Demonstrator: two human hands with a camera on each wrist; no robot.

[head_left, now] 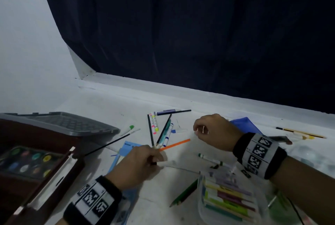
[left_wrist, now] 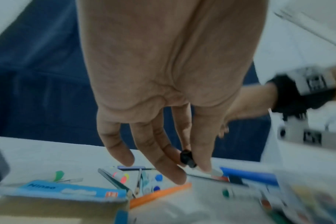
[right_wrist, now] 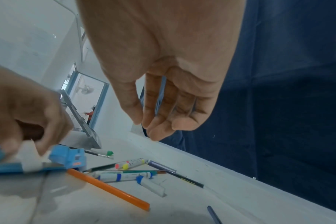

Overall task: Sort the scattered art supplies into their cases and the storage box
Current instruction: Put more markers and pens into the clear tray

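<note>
My left hand (head_left: 154, 159) pinches a white marker with a black cap (left_wrist: 187, 159) between thumb and fingers, low over the table beside an orange pencil (head_left: 175, 144). A pile of markers and pencils (head_left: 163, 130) lies just beyond it. My right hand (head_left: 198, 130) hovers to the right of that pile. In the right wrist view its fingers (right_wrist: 159, 130) hang loosely curled and hold nothing. A clear case of markers (head_left: 228, 201) sits at the front right, with a green pencil (head_left: 184, 194) to its left. A light blue pencil box (head_left: 125, 150) lies under my left hand.
A dark red storage box with a watercolour palette (head_left: 25, 161) and a grey lid (head_left: 72, 123) stands at the left. A black-handled brush (head_left: 112, 143) lies beside it. A green-capped marker (head_left: 210, 159), a blue pouch (head_left: 244, 125) and more pencils (head_left: 301, 133) lie to the right. A dark curtain hangs behind.
</note>
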